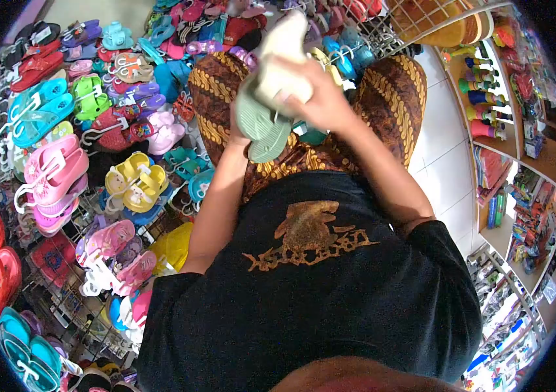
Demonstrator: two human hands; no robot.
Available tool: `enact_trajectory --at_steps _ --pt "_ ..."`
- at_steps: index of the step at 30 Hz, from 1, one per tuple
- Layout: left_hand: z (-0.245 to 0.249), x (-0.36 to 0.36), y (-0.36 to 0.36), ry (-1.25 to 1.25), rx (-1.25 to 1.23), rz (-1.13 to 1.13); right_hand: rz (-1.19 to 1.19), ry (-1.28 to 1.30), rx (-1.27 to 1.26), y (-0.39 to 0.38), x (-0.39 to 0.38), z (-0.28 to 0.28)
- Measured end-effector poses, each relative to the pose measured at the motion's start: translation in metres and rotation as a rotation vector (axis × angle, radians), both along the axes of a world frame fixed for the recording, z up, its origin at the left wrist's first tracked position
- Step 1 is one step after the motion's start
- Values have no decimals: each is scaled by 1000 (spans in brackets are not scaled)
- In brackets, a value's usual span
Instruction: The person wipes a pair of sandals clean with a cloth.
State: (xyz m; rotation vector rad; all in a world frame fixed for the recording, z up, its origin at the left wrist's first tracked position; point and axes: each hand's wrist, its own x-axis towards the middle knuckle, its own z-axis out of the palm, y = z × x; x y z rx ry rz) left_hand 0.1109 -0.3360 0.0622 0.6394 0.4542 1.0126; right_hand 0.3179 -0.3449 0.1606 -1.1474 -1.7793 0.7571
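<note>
My left hand (240, 129) is mostly hidden behind a sage-green sandal (266, 130), holding it up over my lap by its side. It may be a pair, as two soles seem to overlap. My right hand (320, 98) closes around a pale cream thing (284, 49), soft like a cloth and blurred by motion. The cream thing lies against the upper part of the sandal and sticks up past my fingers. A bit of dark green (312, 136) shows just below my right hand.
Many sandals hang on racks at the left, among them turquoise sandals (41, 112), pink sandals (54, 163) and yellow clogs (136, 181). A wire basket (434, 29) stands at the top right. Wooden shelves (519, 140) line the right, beyond a white tiled floor (446, 140).
</note>
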Motion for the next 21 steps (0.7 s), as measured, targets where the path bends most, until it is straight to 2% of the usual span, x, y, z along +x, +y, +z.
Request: enact_trajectory --at_steps 1,2,3,5,8,11,12,15,16,17,19,20,21 --pt "0 3 -1 48 40 4 89 -210 158 -4 -10 17" --pt "1 3 -3 97 83 4 36 -321 126 -15 -24 13" --pt "29 8 -13 -6 -3 27 9 -200 112 -12 -31 1" --pt "19 -3 -10 249 -68 -50 71 112 -260 -3 -25 -24" --pt "17 4 -19 324 -48 -128 170 437 -560 7 -10 -45" --pt "29 8 -24 519 305 -197 102 407 -660 18 8 -54" --pt "24 14 -27 500 151 -167 30 457 -695 19 4 -55" --pt "17 11 -25 512 202 -188 -104 722 -873 16 -5 -52" --pt "18 7 -24 507 235 -209 -170 631 -926 21 2 -49" --pt "21 1 -22 501 269 -228 -119 720 -965 30 13 -66" --pt "46 -11 -14 518 332 -260 -110 1053 -949 28 22 -47" --pt "64 -12 -13 592 299 -238 16 1103 -828 32 33 -55" --pt "79 -14 -14 666 259 -215 51 1002 -858 24 43 -30"
